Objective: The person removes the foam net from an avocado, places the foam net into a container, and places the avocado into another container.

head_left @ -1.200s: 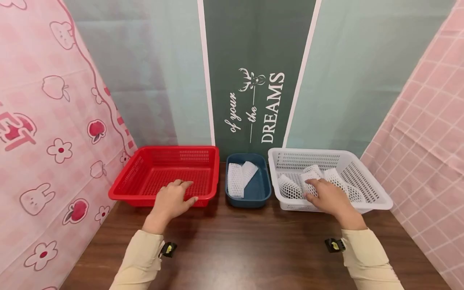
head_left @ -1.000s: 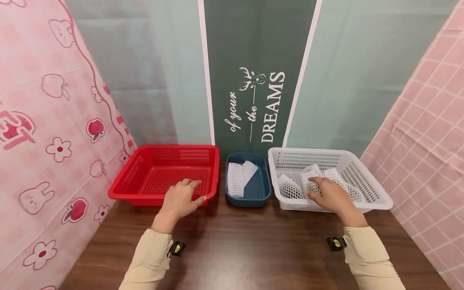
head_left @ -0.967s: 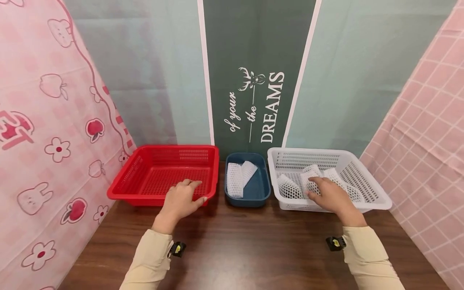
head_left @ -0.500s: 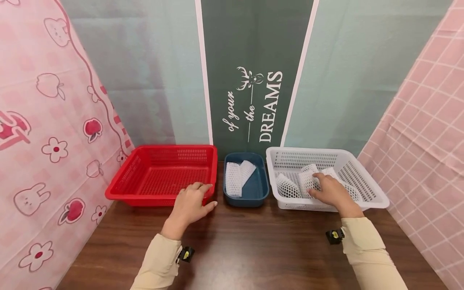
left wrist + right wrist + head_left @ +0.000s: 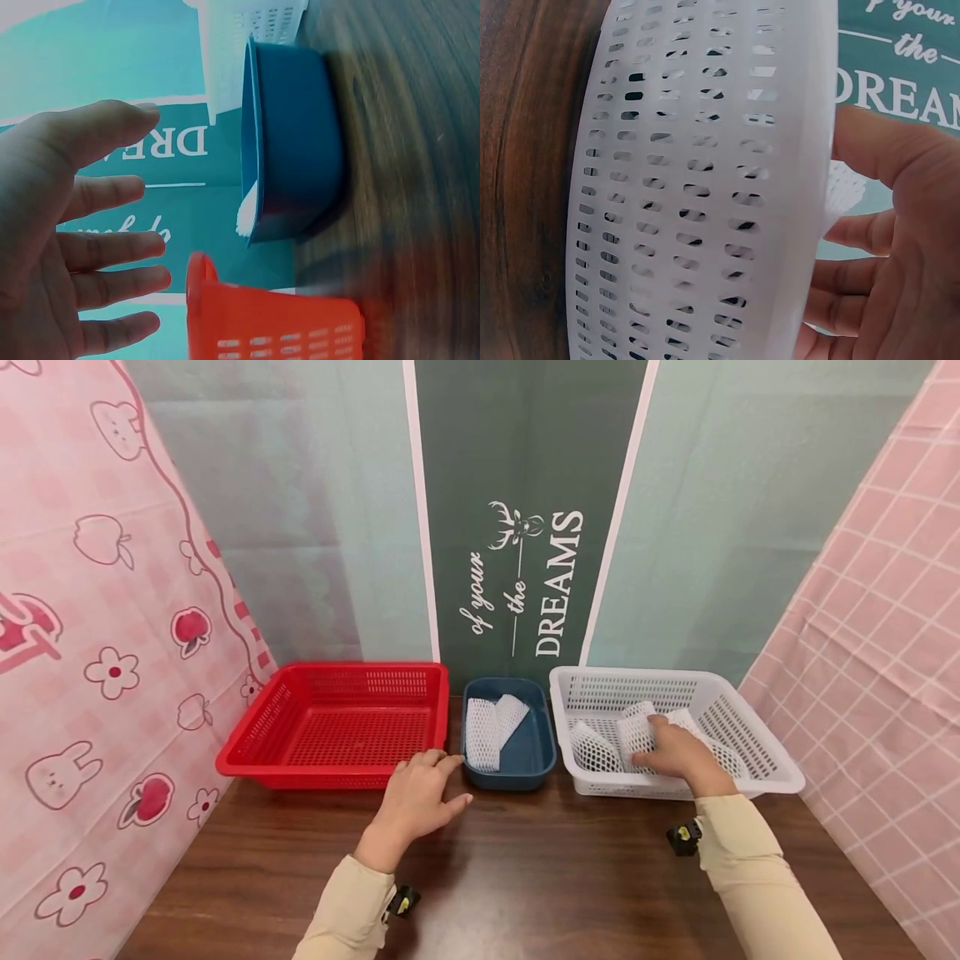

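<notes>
In the head view, my left hand (image 5: 420, 797) hovers between the red basket (image 5: 255, 768) and the blue basin (image 5: 513, 781). Its fingers are spread and hold nothing; the left wrist view shows it apart from both. Two white foam net sleeves (image 5: 483, 739) lie crossed in the basin's left part. My right hand (image 5: 678, 752) reaches over the front rim of the white basket (image 5: 780, 777). Its thumb and forefinger stand apart, either side of a foam net sleeve (image 5: 636, 735); contact cannot be made out. In the right wrist view, the basket wall hides the fingertips.
Several more foam net sleeves (image 5: 596, 749) lie in the white basket. All three containers stand in a row on the wooden table (image 5: 525, 877), against a green printed curtain (image 5: 525, 460). Pink cloths (image 5: 885, 635) hang at both sides.
My left hand has moved right, from over the red basket's front to beside the blue basin. The right hand has shifted slightly, its thumb and forefinger a little wider apart. The sleeves look unmoved.
</notes>
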The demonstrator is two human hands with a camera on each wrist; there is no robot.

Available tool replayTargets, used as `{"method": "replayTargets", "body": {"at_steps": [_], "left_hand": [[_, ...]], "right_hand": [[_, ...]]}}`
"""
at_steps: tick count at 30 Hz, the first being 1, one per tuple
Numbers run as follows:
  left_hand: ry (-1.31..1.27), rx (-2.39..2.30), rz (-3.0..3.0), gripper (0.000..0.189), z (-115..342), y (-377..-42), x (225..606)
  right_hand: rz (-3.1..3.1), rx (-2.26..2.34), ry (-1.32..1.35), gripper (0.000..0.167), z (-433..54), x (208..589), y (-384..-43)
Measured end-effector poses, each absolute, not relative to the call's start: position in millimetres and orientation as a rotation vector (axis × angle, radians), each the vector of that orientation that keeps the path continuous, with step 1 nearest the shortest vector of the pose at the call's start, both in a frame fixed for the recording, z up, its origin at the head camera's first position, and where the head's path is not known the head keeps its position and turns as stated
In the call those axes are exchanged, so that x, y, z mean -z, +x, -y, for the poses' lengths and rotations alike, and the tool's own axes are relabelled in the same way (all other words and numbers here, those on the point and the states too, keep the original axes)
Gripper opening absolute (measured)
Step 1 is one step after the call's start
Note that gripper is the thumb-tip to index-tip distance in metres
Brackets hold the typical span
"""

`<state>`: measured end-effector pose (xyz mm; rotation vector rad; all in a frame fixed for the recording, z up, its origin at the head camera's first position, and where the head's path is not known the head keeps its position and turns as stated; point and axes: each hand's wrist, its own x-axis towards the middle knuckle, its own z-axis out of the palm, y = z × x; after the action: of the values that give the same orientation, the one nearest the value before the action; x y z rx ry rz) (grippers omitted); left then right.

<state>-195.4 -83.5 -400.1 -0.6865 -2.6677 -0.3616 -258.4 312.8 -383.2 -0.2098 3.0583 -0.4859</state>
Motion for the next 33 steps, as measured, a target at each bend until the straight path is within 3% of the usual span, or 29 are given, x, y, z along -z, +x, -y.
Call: {"method": "replayTargets", "body": {"at_steps": [7, 18, 33], "left_hand": [[-0.745, 0.353, 2.66, 0.052, 73, -193, 405], [-0.923, 0.33, 2.621, 0.047, 54, -187, 422], [-0.84, 0.278, 2.804, 0.054, 51, -185, 433]], "right_hand": [[-3.026, 0.389, -0.135, 0.095, -309, 387, -262], [-3.028, 0.276, -0.039, 0.091, -306, 398, -265], [-3.102, 0.291, -0.069, 0.091, -304, 401, -270]]}}
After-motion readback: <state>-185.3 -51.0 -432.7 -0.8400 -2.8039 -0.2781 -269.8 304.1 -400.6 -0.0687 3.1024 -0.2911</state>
